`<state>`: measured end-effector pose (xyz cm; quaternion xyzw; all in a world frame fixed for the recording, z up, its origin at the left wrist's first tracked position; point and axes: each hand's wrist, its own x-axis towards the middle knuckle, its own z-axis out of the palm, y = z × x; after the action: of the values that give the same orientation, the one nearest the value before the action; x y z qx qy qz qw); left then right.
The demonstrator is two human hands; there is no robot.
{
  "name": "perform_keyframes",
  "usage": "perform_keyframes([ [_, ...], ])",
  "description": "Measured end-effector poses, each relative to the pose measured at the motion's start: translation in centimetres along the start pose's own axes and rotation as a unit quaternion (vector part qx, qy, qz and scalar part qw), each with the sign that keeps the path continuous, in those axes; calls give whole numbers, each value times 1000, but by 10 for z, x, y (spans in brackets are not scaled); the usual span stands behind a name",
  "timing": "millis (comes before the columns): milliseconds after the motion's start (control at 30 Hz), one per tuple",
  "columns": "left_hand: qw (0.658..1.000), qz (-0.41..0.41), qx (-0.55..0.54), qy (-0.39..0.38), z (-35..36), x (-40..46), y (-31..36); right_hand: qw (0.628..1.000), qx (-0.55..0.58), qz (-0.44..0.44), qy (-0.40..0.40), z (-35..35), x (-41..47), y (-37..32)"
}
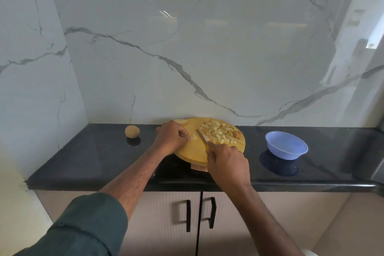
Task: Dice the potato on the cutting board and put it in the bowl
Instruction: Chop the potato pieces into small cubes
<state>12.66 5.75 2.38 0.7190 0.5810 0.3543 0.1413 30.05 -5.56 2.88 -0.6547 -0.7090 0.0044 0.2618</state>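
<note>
A round wooden cutting board (191, 151) lies on the black counter. A heap of diced potato (220, 133) covers its far right part. My left hand (172, 137) pinches a pale potato piece (193, 136) at the board's left side. My right hand (227, 162) grips a knife with a yellow handle; its blade (201, 135) points away from me, just right of that piece. Another potato slice (180, 121) lies at the board's far left edge. The light blue bowl (286, 145) stands to the right of the board, with nothing visible inside.
A whole unpeeled potato (132, 131) sits on the counter (83, 162) left of the board. A marble wall rises right behind the board. Cabinet doors with black handles (188, 215) lie below the counter's front edge.
</note>
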Motion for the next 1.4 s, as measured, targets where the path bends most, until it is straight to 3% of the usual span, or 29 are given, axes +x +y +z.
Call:
perform_keyframes([
  [433,1000,-6,1,0,3,4,10,1000,-8,-1,-2,18,17,-17],
  [733,1000,-4,1,-19,1,7,10,994,84,61,-33,23,32,-28],
  [1033,999,3,-24,-30,2,11,7,998,26,33,-37,25,14,-32],
  [1400,999,28,-30,-5,13,8,8,998,-57,-20,-26,-10,-12,10],
])
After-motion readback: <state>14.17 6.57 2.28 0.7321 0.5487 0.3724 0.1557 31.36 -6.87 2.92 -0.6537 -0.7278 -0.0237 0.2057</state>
